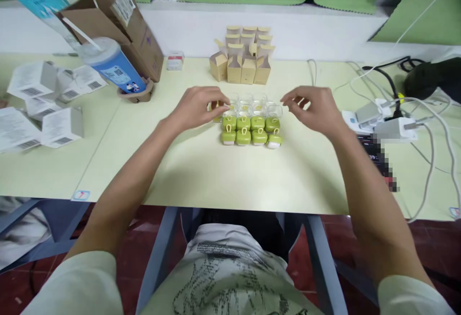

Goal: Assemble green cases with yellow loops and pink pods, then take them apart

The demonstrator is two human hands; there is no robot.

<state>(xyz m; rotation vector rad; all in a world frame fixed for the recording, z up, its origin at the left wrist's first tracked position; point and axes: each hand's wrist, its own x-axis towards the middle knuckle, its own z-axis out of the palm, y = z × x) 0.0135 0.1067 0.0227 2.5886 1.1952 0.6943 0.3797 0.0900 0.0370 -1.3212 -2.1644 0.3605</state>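
My left hand (pixel 200 107) is at the left end of the clear plastic cases (pixel 245 109), its thumb and forefinger closed on a case edge; part of that case is hidden behind the fingers. Beyond the right end of the same rows is my right hand (pixel 312 108), fingers loosely bent and apart, with nothing visible in them. Yellow marks show inside the clear cases. Directly in front of them stand two rows of small green cases (pixel 243 136) with loop straps and pale bottoms, packed close together.
Several open small cardboard boxes (pixel 248 67) stand behind the cases. To the left are a blue cup with a straw (pixel 118 72), a large carton (pixel 140 36) and white boxes (pixel 61 125). Chargers (pixel 396 127) and cables lie at right, beside a partly blurred dark object (pixel 374 154).
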